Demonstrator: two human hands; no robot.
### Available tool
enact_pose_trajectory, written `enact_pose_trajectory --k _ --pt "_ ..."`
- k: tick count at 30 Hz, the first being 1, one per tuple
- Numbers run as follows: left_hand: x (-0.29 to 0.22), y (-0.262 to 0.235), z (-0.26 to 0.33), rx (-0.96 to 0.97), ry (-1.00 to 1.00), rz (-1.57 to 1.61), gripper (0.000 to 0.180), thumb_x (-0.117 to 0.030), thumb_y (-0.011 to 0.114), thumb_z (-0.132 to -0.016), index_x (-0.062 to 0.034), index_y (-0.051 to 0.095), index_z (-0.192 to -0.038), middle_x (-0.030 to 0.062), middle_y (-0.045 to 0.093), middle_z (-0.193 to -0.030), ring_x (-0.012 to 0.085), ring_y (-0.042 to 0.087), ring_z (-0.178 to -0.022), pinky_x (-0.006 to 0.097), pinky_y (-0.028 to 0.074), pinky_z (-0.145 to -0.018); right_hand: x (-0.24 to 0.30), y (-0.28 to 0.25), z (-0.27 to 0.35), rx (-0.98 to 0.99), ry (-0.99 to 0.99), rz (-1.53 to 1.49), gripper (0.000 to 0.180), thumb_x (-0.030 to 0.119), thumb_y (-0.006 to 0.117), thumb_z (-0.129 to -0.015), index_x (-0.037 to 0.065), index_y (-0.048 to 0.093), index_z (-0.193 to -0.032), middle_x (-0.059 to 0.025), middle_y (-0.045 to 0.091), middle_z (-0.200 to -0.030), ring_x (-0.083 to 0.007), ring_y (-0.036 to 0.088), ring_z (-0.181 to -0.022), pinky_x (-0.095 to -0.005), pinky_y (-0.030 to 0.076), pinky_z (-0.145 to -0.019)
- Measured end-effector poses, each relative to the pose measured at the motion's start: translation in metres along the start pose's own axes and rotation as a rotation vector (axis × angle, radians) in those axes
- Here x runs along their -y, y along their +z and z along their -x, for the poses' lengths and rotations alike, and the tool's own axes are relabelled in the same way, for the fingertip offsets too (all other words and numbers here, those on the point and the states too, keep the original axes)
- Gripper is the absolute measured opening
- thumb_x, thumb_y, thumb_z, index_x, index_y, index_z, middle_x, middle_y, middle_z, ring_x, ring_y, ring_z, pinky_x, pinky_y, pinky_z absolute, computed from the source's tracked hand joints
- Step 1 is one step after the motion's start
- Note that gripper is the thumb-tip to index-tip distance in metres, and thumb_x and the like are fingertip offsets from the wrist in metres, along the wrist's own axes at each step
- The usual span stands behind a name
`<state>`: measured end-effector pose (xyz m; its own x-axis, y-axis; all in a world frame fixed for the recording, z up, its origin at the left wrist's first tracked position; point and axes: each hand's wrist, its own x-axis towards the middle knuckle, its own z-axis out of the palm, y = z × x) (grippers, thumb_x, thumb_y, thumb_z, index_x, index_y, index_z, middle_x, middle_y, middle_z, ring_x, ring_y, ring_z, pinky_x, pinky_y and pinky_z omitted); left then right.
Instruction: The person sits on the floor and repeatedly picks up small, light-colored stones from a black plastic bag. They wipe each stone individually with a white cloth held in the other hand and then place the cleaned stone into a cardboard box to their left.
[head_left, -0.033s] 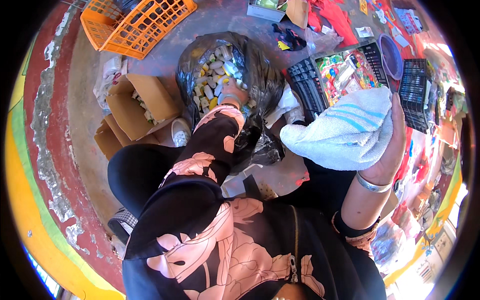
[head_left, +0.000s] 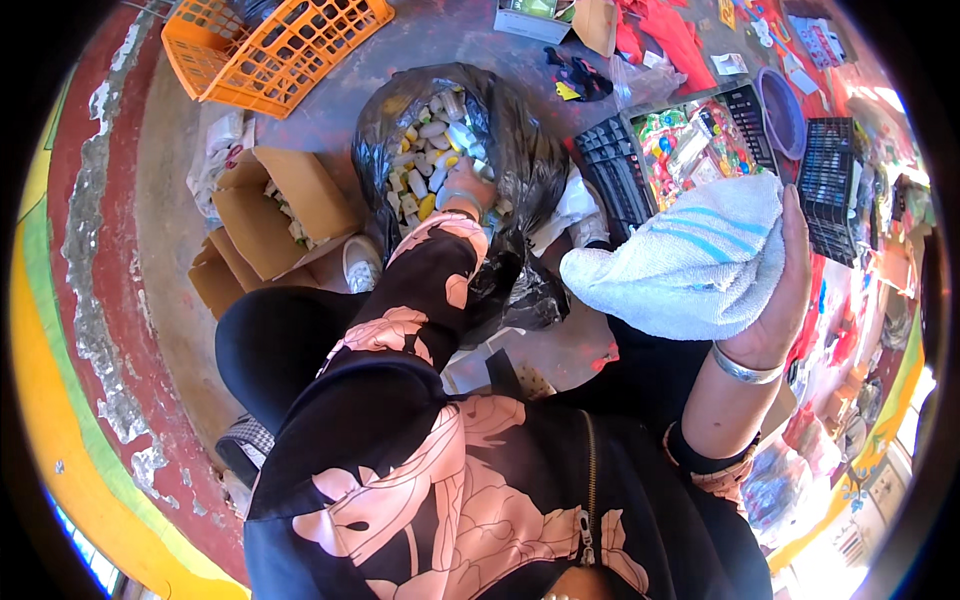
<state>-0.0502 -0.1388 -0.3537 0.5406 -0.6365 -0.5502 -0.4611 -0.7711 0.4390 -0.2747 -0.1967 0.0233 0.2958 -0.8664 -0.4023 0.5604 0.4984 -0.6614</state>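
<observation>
On the worn, painted floor in front of the seated person, a black plastic bag (head_left: 520, 150) stands open, filled with small white and yellow bottles (head_left: 425, 150). The left hand (head_left: 468, 185) reaches into the bag's mouth among them; its fingers are buried in the contents, so I cannot tell whether they grip anything. The right hand (head_left: 785, 290) is raised to the side, fingers closed around a white towel with pale blue stripes (head_left: 690, 260) (bunched, held clear of the bag). Judging by the pile, most bottles remain in the bag, and the towel has none against it at present. An open cardboard box (head_left: 275, 215) near the bag holds a few similar pieces, and an orange crate (head_left: 270, 45) lies beyond.
</observation>
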Motion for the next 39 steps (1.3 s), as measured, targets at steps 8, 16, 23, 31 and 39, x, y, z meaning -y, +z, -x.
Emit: enact_pose_trajectory --k 8,16,23,31,39 --pt "0.033 -0.039 0.042 0.266 -0.241 1.336 0.036 -0.027 0.058 -0.077 -0.01 0.05 -0.108 0.0068 0.058 -0.088 0.0216 0.059 -0.077 0.039 0.047 -0.049 -0.01 0.005 0.007 0.055 0.069 -0.035 0.018 0.019 0.05 -0.088 0.005 0.057 -0.096 -0.0073 0.062 -0.091 -0.0192 0.06 -0.081 -0.0338 0.05 -0.073" --pt "-0.019 -0.147 0.123 0.851 0.225 1.922 0.033 -0.034 0.047 -0.087 -0.0117 0.05 -0.111 0.0194 0.054 -0.108 0.0348 0.053 -0.102 0.039 0.052 -0.069 -0.027 0.011 0.015 0.197 0.099 0.095 0.018 0.021 0.054 -0.086 0.004 0.057 -0.09 -0.0062 0.061 -0.08 -0.017 0.06 -0.07 -0.0311 0.052 -0.062" --pt "-0.062 -0.214 0.229 0.83 0.319 2.096 0.041 -0.039 0.039 -0.089 -0.0097 0.045 -0.117 0.0211 0.051 -0.113 0.0345 0.051 -0.104 0.041 0.049 -0.075 -0.059 0.045 0.039 0.356 0.175 0.264 0.022 0.022 0.051 -0.088 0.001 0.056 -0.093 -0.0107 0.062 -0.084 -0.02 0.063 -0.07 -0.0306 0.052 -0.062" --pt "-0.046 -0.256 0.277 0.571 0.245 2.015 0.044 -0.04 0.034 -0.091 -0.0028 0.043 -0.113 0.0202 0.052 -0.107 0.0311 0.052 -0.098 0.036 0.047 -0.072 -0.098 0.056 0.043 0.57 0.004 0.471 0.023 0.018 0.06 -0.083 0.001 0.056 -0.098 -0.0048 0.061 -0.087 -0.0131 0.059 -0.074 -0.0267 0.049 -0.063" --pt "-0.039 -0.238 0.263 0.358 0.232 2.18 0.047 -0.038 0.031 -0.091 -0.0006 0.044 -0.116 0.0205 0.052 -0.113 0.0317 0.05 -0.105 0.044 0.037 -0.093 -0.15 0.064 0.052 0.686 -0.4 1.251 0.063 0.034 0.072 -0.064 0.002 0.05 -0.114 -0.0157 0.058 -0.103 -0.0282 0.055 -0.096 -0.0331 0.042 -0.085"
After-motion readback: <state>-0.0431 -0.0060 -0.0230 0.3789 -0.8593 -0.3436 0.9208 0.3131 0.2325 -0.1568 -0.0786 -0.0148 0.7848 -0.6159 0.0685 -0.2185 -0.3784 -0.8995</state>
